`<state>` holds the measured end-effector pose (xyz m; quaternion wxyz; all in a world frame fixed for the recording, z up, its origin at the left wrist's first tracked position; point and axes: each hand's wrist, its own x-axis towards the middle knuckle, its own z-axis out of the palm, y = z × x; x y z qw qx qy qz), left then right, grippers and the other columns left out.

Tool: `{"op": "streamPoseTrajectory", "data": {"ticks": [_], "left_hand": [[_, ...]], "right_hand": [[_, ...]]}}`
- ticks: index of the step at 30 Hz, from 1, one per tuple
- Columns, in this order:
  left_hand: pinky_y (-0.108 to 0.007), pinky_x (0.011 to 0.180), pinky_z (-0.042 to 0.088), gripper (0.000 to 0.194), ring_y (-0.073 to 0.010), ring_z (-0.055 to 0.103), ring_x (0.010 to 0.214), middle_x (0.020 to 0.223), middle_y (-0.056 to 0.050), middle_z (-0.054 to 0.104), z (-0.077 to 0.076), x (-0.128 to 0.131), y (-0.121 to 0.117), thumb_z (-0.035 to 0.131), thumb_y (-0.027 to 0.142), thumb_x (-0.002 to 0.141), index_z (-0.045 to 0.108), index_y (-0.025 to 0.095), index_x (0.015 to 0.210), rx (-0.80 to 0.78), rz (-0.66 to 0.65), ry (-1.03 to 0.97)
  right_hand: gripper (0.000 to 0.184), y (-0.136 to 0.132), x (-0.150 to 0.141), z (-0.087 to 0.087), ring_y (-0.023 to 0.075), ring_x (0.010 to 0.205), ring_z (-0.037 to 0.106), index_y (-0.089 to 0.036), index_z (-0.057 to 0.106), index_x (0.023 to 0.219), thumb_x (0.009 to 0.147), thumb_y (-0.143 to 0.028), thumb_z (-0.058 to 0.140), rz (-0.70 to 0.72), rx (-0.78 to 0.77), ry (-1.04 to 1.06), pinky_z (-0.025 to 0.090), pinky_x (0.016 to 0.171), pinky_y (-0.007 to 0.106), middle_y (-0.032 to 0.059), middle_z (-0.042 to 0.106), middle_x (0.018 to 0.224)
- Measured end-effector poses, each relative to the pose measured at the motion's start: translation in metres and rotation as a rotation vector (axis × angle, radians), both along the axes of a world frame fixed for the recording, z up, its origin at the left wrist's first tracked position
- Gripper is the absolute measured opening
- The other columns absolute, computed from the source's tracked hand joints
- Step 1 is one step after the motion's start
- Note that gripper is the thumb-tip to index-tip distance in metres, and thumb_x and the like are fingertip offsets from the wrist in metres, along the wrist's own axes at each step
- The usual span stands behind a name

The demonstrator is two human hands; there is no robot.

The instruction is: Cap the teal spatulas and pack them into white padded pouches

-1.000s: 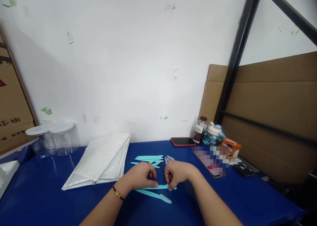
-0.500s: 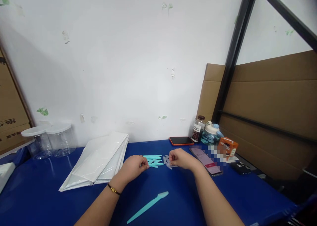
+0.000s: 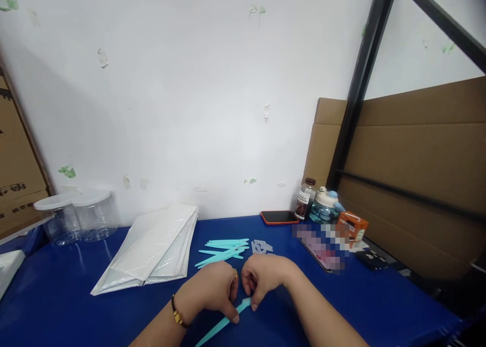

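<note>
2 hands meet low over a blue counter [image 3: 76, 306] that fills the lower frame, backed by a white wall [image 3: 190, 109]. To the right stand brown cardboard sheets [image 3: 417, 149] behind a black metal frame [image 3: 360, 78]; another cardboard box [image 3: 15, 159] sits at the far left. A stack of white plastic bags [image 3: 152, 248] lies on the counter left of centre, and 2 clear lidded jars [image 3: 76, 218] stand touching each other near the wall beyond it. Along the back right are an orange-edged phone [image 3: 279, 217], a brown bottle [image 3: 305, 199], a blue-capped container [image 3: 325, 205] and an orange box [image 3: 353, 227].

A loose pile of teal sticks [image 3: 222, 251] rests just beyond the hands, with small pale pieces [image 3: 261, 246] beside it.

The left hand [image 3: 212, 291], wearing a ring and a dark bracelet, curls its grip with fingertips pressed onto the teal tool [image 3: 222, 324], which lies slanted on the counter directly under both hands. The right hand [image 3: 264, 276] has its grip closed, pinching the tool's upper end; what else sits between its fingers cannot be told.
</note>
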<state>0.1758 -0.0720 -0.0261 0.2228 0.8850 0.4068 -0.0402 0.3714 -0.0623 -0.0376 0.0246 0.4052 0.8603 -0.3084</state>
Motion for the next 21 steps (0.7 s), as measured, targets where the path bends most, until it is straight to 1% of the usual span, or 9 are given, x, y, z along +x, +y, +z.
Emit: {"op": "streamPoseTrajectory", "data": {"ticks": [3, 5, 8, 10, 13, 15, 17, 19, 21], "left_hand": [[-0.022, 0.048, 0.029, 0.013, -0.0127, 0.055, 0.057, 0.066, 0.003, 0.067, 0.001, 0.007, -0.003, 0.068, 0.034, 0.057, 0.068, 0.026, 0.068, 0.064, 0.055, 0.037], [-0.022, 0.049, 0.029, 0.011, -0.0137, 0.057, 0.061, 0.069, 0.002, 0.068, 0.001, 0.010, -0.001, 0.064, 0.029, 0.062, 0.069, 0.026, 0.071, 0.101, 0.109, 0.031], [-0.023, 0.050, 0.030, 0.011, -0.0144, 0.057, 0.063, 0.072, 0.001, 0.068, 0.000, 0.010, 0.006, 0.061, 0.031, 0.065, 0.068, 0.025, 0.073, 0.134, 0.146, 0.014], [-0.023, 0.051, 0.030, 0.010, -0.0148, 0.057, 0.064, 0.072, 0.001, 0.068, -0.001, 0.006, 0.012, 0.061, 0.031, 0.066, 0.067, 0.024, 0.070, 0.176, 0.151, 0.018], [-0.022, 0.053, 0.031, 0.007, -0.0144, 0.058, 0.066, 0.072, 0.001, 0.068, -0.006, -0.005, 0.022, 0.059, 0.026, 0.067, 0.065, 0.023, 0.066, 0.222, 0.160, 0.005], [-0.022, 0.053, 0.031, 0.007, -0.0136, 0.057, 0.065, 0.072, 0.001, 0.067, -0.011, -0.011, 0.030, 0.059, 0.026, 0.066, 0.065, 0.023, 0.066, 0.217, 0.175, -0.018], [-0.022, 0.051, 0.030, 0.009, -0.0130, 0.057, 0.063, 0.071, 0.002, 0.067, -0.015, -0.015, 0.037, 0.059, 0.029, 0.066, 0.065, 0.023, 0.069, 0.191, 0.185, -0.036], [-0.022, 0.050, 0.030, 0.014, -0.0125, 0.056, 0.061, 0.070, 0.003, 0.066, -0.018, -0.018, 0.041, 0.060, 0.033, 0.065, 0.065, 0.024, 0.074, 0.153, 0.183, -0.067], [-0.022, 0.050, 0.030, 0.019, -0.0123, 0.056, 0.062, 0.072, 0.003, 0.066, -0.017, -0.019, 0.042, 0.059, 0.037, 0.066, 0.065, 0.024, 0.079, 0.144, 0.180, -0.106]], "right_hand": [[0.022, 0.004, -0.004, -0.009, 0.0078, 0.052, 0.052, -0.020, 0.067, 0.077, 0.059, -0.032, 0.072, -0.018, 0.043, -0.006, 0.034, 0.046, 0.016, -0.0054, 0.060, 0.063], [0.020, 0.007, 0.000, -0.011, 0.0077, 0.053, 0.052, -0.020, 0.067, 0.078, 0.061, -0.030, 0.071, -0.062, 0.081, 0.027, 0.033, 0.046, 0.015, -0.0052, 0.060, 0.063], [0.019, 0.011, 0.011, -0.010, 0.0085, 0.055, 0.054, -0.019, 0.067, 0.077, 0.063, -0.031, 0.070, -0.112, 0.107, 0.095, 0.035, 0.047, 0.015, -0.0041, 0.061, 0.063], [0.017, 0.014, 0.022, -0.007, 0.0091, 0.055, 0.055, -0.017, 0.067, 0.075, 0.063, -0.029, 0.070, -0.160, 0.125, 0.110, 0.036, 0.048, 0.016, -0.0028, 0.062, 0.063], [0.013, 0.018, 0.044, -0.004, 0.0097, 0.054, 0.054, -0.015, 0.068, 0.071, 0.061, -0.023, 0.069, -0.312, 0.165, 0.092, 0.037, 0.049, 0.017, -0.0008, 0.064, 0.063], [0.011, 0.021, 0.059, -0.004, 0.0103, 0.054, 0.054, -0.015, 0.068, 0.069, 0.060, -0.019, 0.068, -0.429, 0.168, 0.077, 0.037, 0.048, 0.018, 0.0000, 0.065, 0.062], [0.011, 0.023, 0.071, -0.004, 0.0103, 0.052, 0.053, -0.014, 0.068, 0.069, 0.059, -0.019, 0.067, -0.504, 0.150, 0.079, 0.037, 0.047, 0.018, 0.0006, 0.065, 0.062], [0.013, 0.024, 0.078, -0.004, 0.0101, 0.051, 0.052, -0.014, 0.069, 0.072, 0.062, -0.019, 0.063, -0.544, 0.153, 0.112, 0.037, 0.046, 0.018, 0.0013, 0.066, 0.064], [0.015, 0.024, 0.081, -0.003, 0.0103, 0.053, 0.053, -0.014, 0.068, 0.075, 0.065, -0.017, 0.058, -0.565, 0.197, 0.151, 0.038, 0.047, 0.018, 0.0021, 0.067, 0.067]]}}
